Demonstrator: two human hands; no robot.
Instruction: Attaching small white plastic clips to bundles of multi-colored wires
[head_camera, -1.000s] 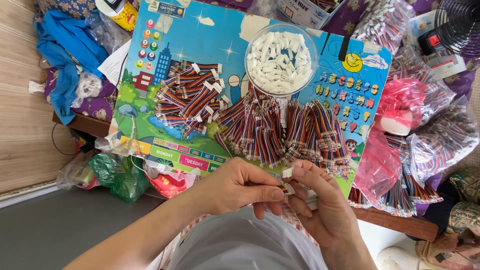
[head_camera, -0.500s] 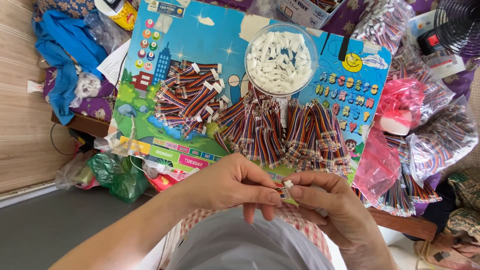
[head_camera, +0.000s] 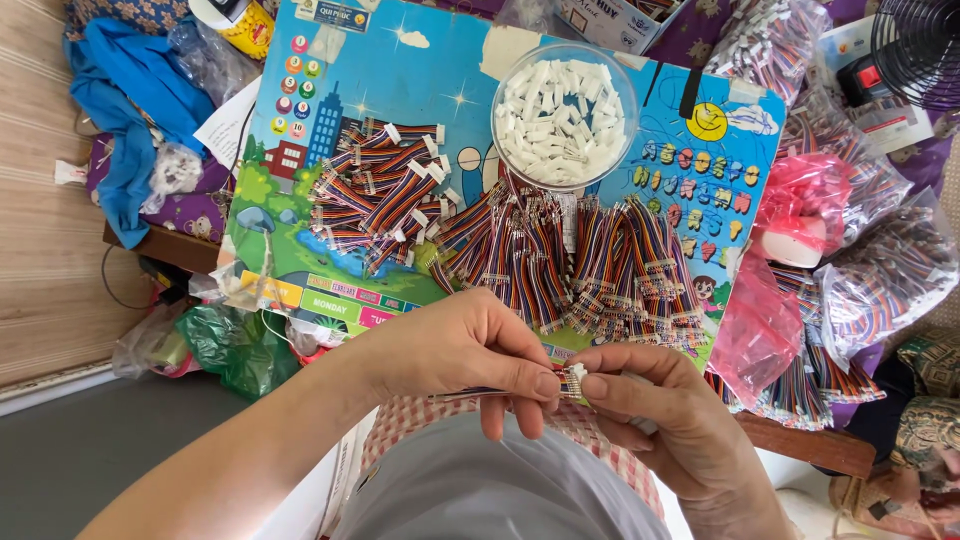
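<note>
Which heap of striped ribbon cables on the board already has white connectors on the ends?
The smaller heap left of the clear bowl: white plugs cap its cable ends. The larger heap below the bowl shows bare ends.

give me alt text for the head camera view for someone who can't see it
Two bare hands, left hand and right hand, pinch a small white connector on a short multicoloured ribbon cable. Beyond them, a colourful children's board holds piles of ribbon cables and a clear bowl of white connectors.
</note>
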